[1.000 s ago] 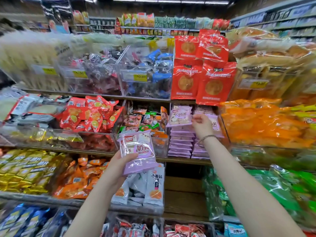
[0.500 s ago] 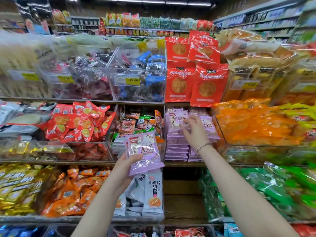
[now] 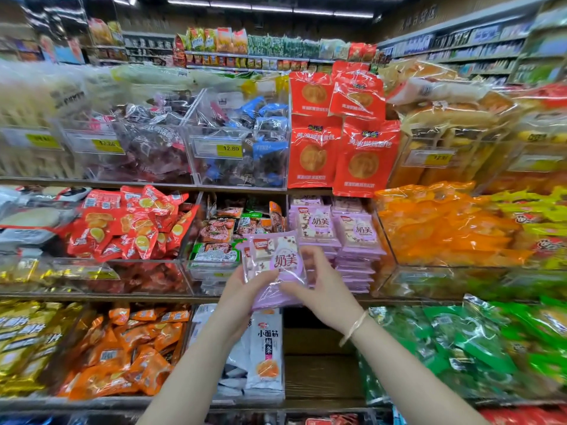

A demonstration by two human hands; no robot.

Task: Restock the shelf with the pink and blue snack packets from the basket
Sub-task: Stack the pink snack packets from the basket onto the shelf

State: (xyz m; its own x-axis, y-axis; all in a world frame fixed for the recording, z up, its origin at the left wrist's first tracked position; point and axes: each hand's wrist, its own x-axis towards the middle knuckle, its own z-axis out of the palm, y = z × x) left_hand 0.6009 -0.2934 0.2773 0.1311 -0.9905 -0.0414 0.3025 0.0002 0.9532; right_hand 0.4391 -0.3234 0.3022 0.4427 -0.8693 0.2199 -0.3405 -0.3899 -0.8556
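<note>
Just beyond the right grip (image 3: pixel 329 289), pink packet stacks (image 3: pixel 356 259) crowd their bay, clear bin walls (image 3: pixel 387 250) close either side; below it, a bare shelf bay (image 3: pixel 319 372) lies open.

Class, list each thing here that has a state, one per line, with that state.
pink packets, sealed, held in front of the shelf, not yet stacked.
left hand, grips the pink packets from below.
right hand, pinches their right edge.
shelf stacks, two flat piles side by side.
clear bin, filled with wrapped sweets.
</note>
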